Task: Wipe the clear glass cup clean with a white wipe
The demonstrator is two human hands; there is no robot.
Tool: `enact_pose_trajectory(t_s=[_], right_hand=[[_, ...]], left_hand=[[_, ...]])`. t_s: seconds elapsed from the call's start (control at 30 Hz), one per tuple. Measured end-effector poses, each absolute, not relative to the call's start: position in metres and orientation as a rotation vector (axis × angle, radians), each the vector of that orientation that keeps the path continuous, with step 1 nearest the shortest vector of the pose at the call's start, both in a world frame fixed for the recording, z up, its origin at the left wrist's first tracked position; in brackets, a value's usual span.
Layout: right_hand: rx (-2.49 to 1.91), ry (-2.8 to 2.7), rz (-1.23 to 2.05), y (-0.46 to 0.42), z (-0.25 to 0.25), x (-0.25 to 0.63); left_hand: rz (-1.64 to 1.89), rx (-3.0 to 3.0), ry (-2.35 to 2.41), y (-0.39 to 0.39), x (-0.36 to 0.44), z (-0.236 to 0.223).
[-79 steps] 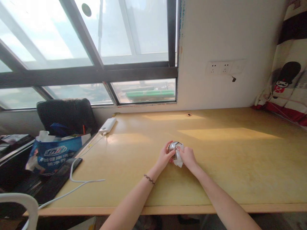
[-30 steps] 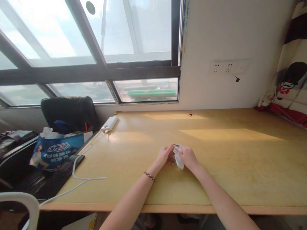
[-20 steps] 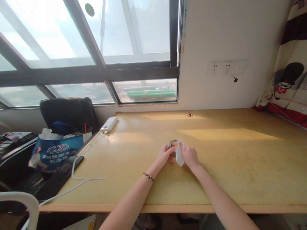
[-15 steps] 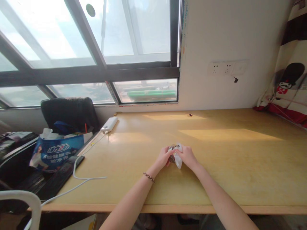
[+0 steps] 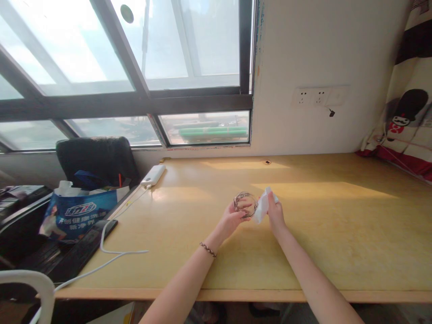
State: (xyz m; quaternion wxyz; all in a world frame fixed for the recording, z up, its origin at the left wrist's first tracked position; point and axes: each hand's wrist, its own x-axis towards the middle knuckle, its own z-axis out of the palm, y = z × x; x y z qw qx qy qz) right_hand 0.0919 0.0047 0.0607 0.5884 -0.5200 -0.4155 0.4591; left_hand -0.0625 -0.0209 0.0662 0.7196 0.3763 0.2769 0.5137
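Above the wooden desk (image 5: 189, 261), my left hand (image 5: 230, 222) is closed on a ring-shaped coil of thin dark strands (image 5: 240, 198). The coil stands tilted, its open middle showing the fingers behind it. A braided bracelet (image 5: 207, 250) circles the left wrist. My right hand (image 5: 276, 215) grips a crumpled white sheet (image 5: 261, 208) whose material, cloth, tissue or plastic, I cannot tell. The sheet's left edge meets or nearly meets the right side of the coil.
At the desk's left edge lies a white power strip (image 5: 154, 175) with a white cable (image 5: 103, 238) trailing forward. A blue shopping bag (image 5: 79, 216) sits on a black chair (image 5: 97, 155). A small round dark-centred piece (image 5: 267, 162) is at the desk's back edge.
My hands have drawn apart, the right one moving right with the white sheet. The coil, earlier bunched up and mostly covered, now shows as a ring in my left hand.
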Motion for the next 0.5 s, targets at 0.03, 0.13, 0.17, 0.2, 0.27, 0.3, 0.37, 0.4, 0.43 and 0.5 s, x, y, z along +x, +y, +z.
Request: enact_pose_trajectory(t_s=[0.03, 0.13, 0.17, 0.2, 0.27, 0.3, 0.37, 0.4, 0.43, 0.5], right_hand=[[-1.194, -0.931, 1.095, 0.006, 0.060, 0.093], [-1.221, -0.867, 1.063, 0.008, 0.057, 0.096], [-1.243, -0.845, 1.033, 0.010, 0.055, 0.097], [-1.265, -0.820, 0.998, 0.011, 0.054, 0.099], [-1.294, -0.779, 0.914, 0.013, 0.052, 0.101], [-1.294, -0.775, 0.875, 0.014, 0.052, 0.102], [-1.241, -0.831, 0.837, 0.013, 0.054, 0.100], [-1.194, -0.881, 0.847, 0.012, 0.055, 0.097], [-1.143, -0.934, 0.873, 0.009, 0.058, 0.093], [-1.064, -1.043, 0.947, 0.000, 0.063, 0.084]], left_hand=[[1.154, 0.826, 0.612, -0.022, -0.061, 0.068], [1.252, 0.852, 0.670, -0.022, -0.056, 0.070], [1.293, 0.868, 0.705, -0.021, -0.056, 0.069], [1.333, 0.884, 0.745, -0.020, -0.055, 0.069], [1.396, 0.913, 0.820, -0.019, -0.056, 0.068], [1.414, 0.931, 0.846, -0.018, -0.057, 0.068], [1.428, 0.981, 0.865, -0.018, -0.058, 0.069], [1.422, 1.009, 0.857, -0.019, -0.058, 0.069], [1.411, 1.038, 0.843, -0.019, -0.058, 0.068], [1.388, 1.091, 0.817, -0.021, -0.056, 0.066]])
